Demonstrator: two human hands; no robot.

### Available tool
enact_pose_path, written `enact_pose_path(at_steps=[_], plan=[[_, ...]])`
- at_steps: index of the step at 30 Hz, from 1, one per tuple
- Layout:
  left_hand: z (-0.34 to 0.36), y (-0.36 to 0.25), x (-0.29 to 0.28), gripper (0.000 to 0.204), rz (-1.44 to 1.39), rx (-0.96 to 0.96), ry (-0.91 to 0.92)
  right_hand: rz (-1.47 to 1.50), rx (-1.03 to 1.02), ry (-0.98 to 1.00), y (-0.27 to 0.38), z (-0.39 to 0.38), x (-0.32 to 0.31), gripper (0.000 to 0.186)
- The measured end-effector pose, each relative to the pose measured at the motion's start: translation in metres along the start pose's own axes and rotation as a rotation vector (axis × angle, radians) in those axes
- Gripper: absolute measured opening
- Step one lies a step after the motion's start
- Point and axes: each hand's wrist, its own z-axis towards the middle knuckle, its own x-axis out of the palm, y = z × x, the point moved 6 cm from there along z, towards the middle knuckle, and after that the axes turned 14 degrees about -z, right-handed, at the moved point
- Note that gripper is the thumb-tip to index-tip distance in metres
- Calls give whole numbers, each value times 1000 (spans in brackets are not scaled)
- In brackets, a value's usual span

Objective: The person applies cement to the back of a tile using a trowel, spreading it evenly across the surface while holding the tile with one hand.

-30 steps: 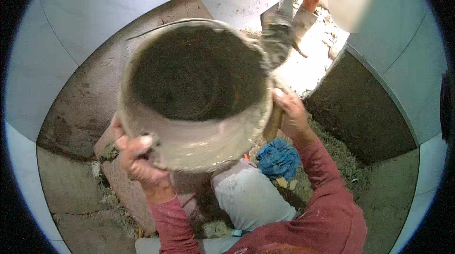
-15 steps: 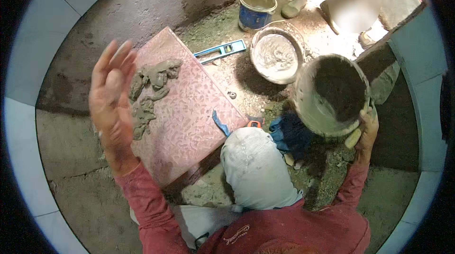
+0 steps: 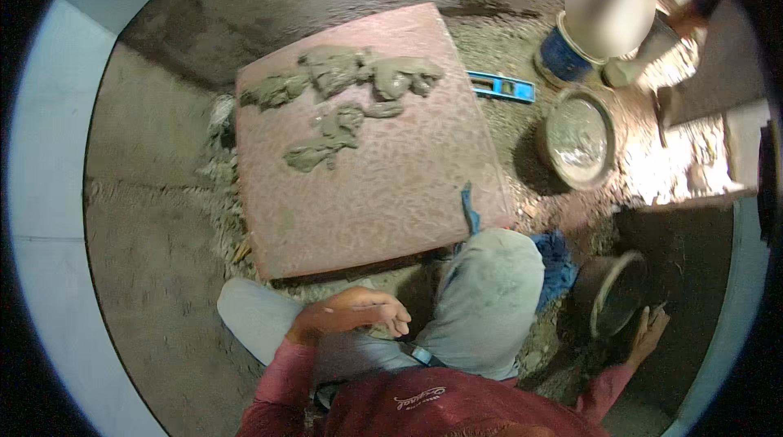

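Note:
My left hand [image 3: 367, 311] hovers over my lap, fingers loosely extended, holding nothing. My right hand [image 3: 648, 327] is low at the right, beside an emptied bucket [image 3: 612, 294], fingers curled on something dark that I cannot make out. Grey mortar [image 3: 334, 70] lies in lumpy piles on the back surface of a pink patterned tile [image 3: 383, 200], with a small blue strip [image 3: 468, 205] near its corner. A blue spirit level [image 3: 506, 88] lies along the tile's right side, left of a bucket of wet grey mix [image 3: 575, 139]. A blue cloth [image 3: 555, 270] is bunched by my right knee.
A blue bucket [image 3: 563, 58] stands at the back. Another person's boot [image 3: 628, 70] is beside it, upper right. Rough rendered walls [image 3: 147, 135] and pale wall tiles [image 3: 45, 192] surround me; gravel and rubble [image 3: 224, 135] cover the floor edges.
The held bucket has moved from up in both hands down to the floor at my right. My left hand has let go of it and dropped to my lap. The view has swung toward the tile.

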Motion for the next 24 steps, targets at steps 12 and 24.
enact_pose_path(at_steps=[12,24], plan=[[-58,91,-91,77,-918,1070,-875,577,-980,900,490,24,-63,37],[-58,98,-106,67,-1025,1348,-877,-220,-1363,671,704,42,-83,29]])
